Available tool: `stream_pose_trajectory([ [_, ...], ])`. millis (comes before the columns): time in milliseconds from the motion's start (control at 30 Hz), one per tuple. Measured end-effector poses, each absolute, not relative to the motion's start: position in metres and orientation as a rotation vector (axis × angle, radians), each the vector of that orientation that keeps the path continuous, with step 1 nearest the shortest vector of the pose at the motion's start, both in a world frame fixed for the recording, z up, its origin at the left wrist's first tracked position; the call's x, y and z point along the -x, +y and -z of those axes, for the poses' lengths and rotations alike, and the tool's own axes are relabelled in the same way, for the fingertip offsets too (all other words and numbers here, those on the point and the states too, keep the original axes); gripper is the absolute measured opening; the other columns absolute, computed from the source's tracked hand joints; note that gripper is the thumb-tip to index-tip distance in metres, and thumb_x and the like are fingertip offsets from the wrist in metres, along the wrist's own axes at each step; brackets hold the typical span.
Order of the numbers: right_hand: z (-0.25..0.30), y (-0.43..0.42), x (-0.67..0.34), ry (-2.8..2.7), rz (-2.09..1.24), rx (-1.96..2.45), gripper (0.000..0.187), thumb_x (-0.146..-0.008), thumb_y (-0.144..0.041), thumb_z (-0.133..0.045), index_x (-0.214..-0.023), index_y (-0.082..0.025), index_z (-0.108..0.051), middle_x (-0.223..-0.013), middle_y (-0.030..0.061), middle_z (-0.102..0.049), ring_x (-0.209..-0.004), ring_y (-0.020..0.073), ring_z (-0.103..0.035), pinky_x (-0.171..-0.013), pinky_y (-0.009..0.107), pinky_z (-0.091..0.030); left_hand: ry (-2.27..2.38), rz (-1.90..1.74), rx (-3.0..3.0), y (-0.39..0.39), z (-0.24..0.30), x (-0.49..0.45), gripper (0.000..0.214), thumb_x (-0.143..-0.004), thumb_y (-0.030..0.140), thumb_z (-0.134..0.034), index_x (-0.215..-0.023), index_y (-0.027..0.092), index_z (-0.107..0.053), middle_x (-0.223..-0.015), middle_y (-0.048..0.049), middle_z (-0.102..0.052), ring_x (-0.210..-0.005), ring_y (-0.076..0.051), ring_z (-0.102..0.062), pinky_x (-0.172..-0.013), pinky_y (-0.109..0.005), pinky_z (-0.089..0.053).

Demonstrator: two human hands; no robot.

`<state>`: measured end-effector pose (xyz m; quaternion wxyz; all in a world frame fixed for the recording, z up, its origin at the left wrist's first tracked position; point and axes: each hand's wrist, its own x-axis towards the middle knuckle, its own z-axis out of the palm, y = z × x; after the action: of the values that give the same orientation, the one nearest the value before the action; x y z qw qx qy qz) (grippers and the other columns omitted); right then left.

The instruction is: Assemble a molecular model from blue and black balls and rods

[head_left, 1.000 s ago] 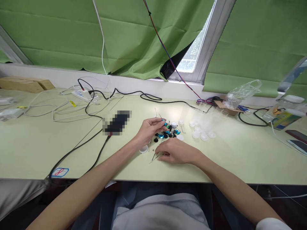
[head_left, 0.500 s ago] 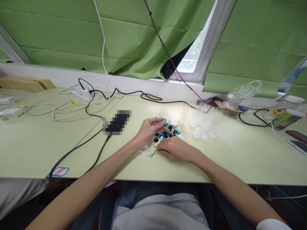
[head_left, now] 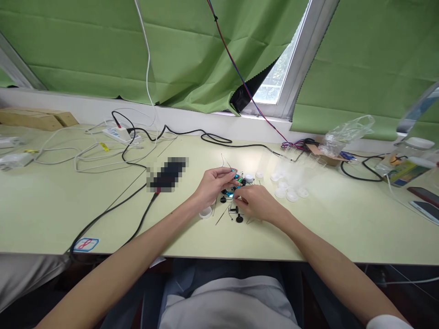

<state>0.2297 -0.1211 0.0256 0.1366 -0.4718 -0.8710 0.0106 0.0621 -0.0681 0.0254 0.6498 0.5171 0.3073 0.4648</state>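
Note:
My left hand (head_left: 211,186) is closed, thumb and forefinger pinching a small shiny blue part (head_left: 234,173). Thin bent metal wires (head_left: 225,161) stick up beside those fingertips. Just to the right, my right hand (head_left: 258,202) has its fingers curled together at the near edge of a pile of small blue, black and green parts; whatever lies between its fingertips is hidden. Black round-headed pieces (head_left: 239,218) and a thin metal rod (head_left: 222,215) lie on the table below the hands. A white cap (head_left: 206,213) rests under my left wrist.
Several translucent white caps (head_left: 291,195) lie right of the pile. A black phone-like object (head_left: 168,174), blurred out, lies left with a cable. Cables and a power strip (head_left: 118,133) fill the back left. A plastic bag (head_left: 350,132) and a jar (head_left: 409,160) stand at the right.
My right hand has moved up and slightly right, to the pile's near edge, uncovering black pieces on the table. My left hand has stayed in place with the blue part.

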Motion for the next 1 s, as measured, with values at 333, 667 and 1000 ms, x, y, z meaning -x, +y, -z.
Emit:
stream_pose_trajectory([
  [333,-0.0277,-0.1214,-0.2321,-2.551,-0.067,1.422,0.012,-0.092,-0.021,-0.055,-0.092,-0.019,-0.067,-0.073,0.0031,-0.067,-0.069,0.0168,-0.058,-0.060,0.026,-0.030,0.702,-1.052,-1.165,-0.0711,-0.0278,-0.0622,0.035,-0.069,0.035,-0.085,-0.091,0.010,-0.073,-0.081,-0.0076,-0.070,-0.075,-0.016,-0.068,-0.083,-0.033,-0.054],
  [667,-0.0222,-0.1182,-0.2320,-2.595,-0.003,1.430,0.010,-0.094,-0.019,-0.051,-0.093,-0.019,-0.060,-0.081,0.0036,-0.068,-0.070,0.0171,-0.060,-0.060,0.027,-0.030,0.685,-1.044,-1.175,-0.0705,-0.0262,-0.0621,0.034,-0.070,0.035,-0.084,-0.091,0.011,-0.073,-0.079,-0.0063,-0.070,-0.075,-0.015,-0.068,-0.083,-0.033,-0.054],
  [1000,-0.0222,-0.1151,-0.2326,-2.596,0.060,1.486,0.017,-0.096,-0.018,-0.047,-0.095,-0.018,-0.065,-0.089,0.0064,-0.071,-0.074,0.0188,-0.063,-0.061,0.028,-0.032,0.709,-1.041,-1.160,-0.0701,-0.0269,-0.0627,0.036,-0.069,0.036,-0.085,-0.092,0.011,-0.073,-0.078,-0.0071,-0.071,-0.076,-0.016,-0.068,-0.083,-0.032,-0.053],
])
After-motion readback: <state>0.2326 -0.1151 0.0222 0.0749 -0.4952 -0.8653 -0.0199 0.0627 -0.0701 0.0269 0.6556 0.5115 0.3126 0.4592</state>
